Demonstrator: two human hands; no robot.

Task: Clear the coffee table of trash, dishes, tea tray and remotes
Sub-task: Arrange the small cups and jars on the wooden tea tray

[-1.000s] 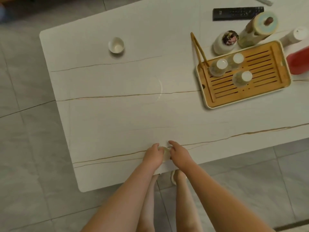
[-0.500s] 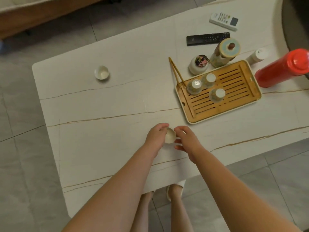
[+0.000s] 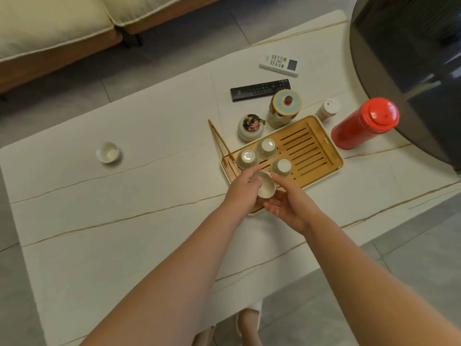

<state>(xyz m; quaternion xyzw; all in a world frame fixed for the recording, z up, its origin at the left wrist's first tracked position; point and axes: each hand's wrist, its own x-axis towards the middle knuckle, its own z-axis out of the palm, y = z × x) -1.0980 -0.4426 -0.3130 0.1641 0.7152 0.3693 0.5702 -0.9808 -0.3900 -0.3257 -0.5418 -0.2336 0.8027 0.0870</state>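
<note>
Both hands have carried the small cup [image 3: 265,187] from the near table edge up over the near-left corner of the tea tray [image 3: 309,152]. Left hand [image 3: 243,189] grips the cup w/ fingers curled round its side; right hand [image 3: 290,207] cups it from below, fingers loosely curved. Cup sits tilted, just in front of three upturned cups [image 3: 247,158] on the tray. A fifth cup [image 3: 108,152] stands well left of the tray; black remote [image 3: 259,89] and white remote [image 3: 279,64] lie beyond it. Cup looks thin ceramic: light, rigid, prob. slick and chippable, so best held by the wall, set down gently. Tray's near-left corner is hidden by the hands; whether the cup touches the tray can't be told.
</note>
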